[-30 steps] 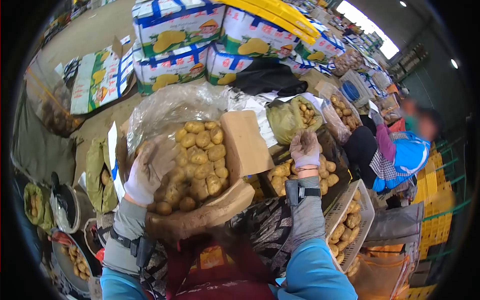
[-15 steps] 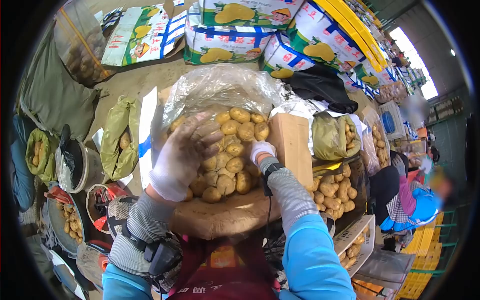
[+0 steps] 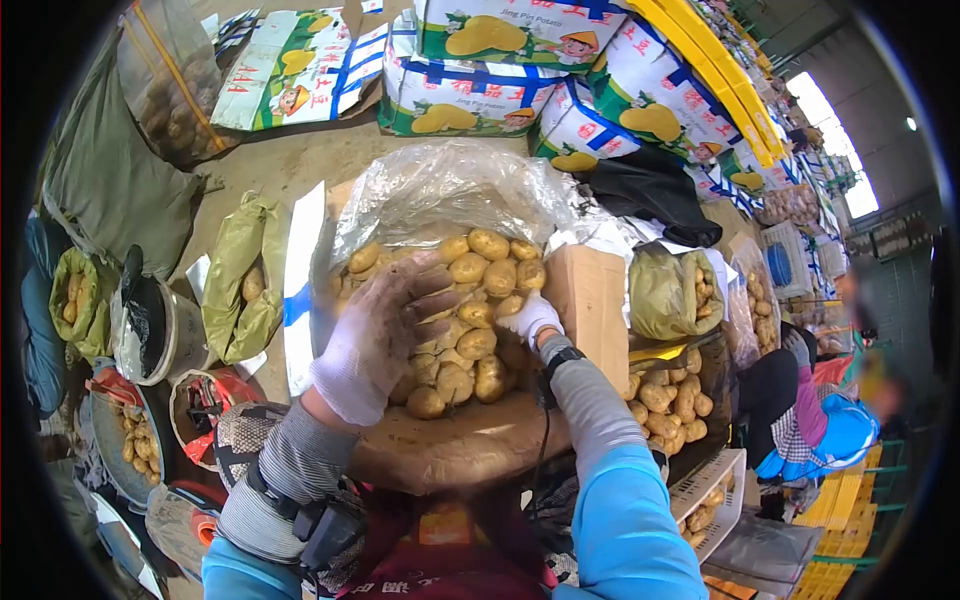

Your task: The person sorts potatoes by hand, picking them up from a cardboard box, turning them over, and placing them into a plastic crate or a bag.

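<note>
Potatoes (image 3: pixel 475 345) fill a box lined with clear plastic film (image 3: pixel 440 195) in front of me. My left hand (image 3: pixel 385 325), in a dirt-stained white glove, lies over the left part of the pile with its fingers spread, and nothing is held in it. On the right side of the pile, my right hand (image 3: pixel 530 318) in a white glove reaches down beside the box's brown cardboard flap (image 3: pixel 588 305). Its fingertips are partly hidden among the potatoes, so a hold on one cannot be made out.
Printed potato cartons (image 3: pixel 465 95) are stacked behind. A green bag (image 3: pixel 240 280) and a bucket (image 3: pixel 180 335) stand left. To the right are another green bag (image 3: pixel 665 290), loose potatoes (image 3: pixel 665 400) and a white crate (image 3: pixel 710 500). A person in blue (image 3: pixel 835 430) sits far right.
My left hand has come lower and slightly right over the potatoes, from a raised position. My right hand has shifted slightly down and right. The whole view has shifted a little.
</note>
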A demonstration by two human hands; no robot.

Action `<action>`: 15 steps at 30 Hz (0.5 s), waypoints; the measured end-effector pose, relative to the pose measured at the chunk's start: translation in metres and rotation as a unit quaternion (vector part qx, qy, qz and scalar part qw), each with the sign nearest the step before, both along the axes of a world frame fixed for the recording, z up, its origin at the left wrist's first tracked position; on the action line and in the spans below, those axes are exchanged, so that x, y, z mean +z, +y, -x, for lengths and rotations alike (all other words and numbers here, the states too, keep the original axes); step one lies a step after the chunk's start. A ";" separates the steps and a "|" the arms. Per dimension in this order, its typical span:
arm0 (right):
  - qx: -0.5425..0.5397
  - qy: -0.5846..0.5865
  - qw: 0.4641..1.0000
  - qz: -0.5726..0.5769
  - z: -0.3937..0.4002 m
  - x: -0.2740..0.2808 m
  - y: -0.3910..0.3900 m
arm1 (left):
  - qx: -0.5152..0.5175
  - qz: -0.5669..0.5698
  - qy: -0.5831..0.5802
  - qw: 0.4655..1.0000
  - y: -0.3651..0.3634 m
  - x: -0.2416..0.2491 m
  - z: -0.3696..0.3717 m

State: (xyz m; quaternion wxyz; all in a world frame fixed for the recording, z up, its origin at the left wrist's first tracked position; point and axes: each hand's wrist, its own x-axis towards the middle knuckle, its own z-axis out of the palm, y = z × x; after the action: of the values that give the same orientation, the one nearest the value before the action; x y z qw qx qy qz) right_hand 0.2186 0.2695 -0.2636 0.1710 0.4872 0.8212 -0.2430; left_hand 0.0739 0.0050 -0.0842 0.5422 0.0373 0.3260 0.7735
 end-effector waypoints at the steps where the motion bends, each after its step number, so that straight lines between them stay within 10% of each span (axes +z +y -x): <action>1: 0.047 0.053 0.997 -0.011 -0.006 0.008 0.001 | 0.008 0.030 0.001 1.000 0.000 0.001 -0.003; 8: 0.284 0.402 0.867 -0.074 -0.029 0.169 -0.078 | -0.075 0.126 -0.004 0.989 0.007 -0.030 -0.028; 15: 0.106 0.578 0.805 -0.083 -0.039 0.187 -0.146 | -0.192 -0.073 0.003 0.979 0.003 -0.043 -0.050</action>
State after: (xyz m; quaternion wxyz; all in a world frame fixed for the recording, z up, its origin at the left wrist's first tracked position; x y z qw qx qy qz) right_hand 0.2579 0.1235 -0.0766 -0.3523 0.1789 0.8312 -0.3911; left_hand 0.1239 0.0084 -0.1273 0.6753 0.1405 0.2571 0.6768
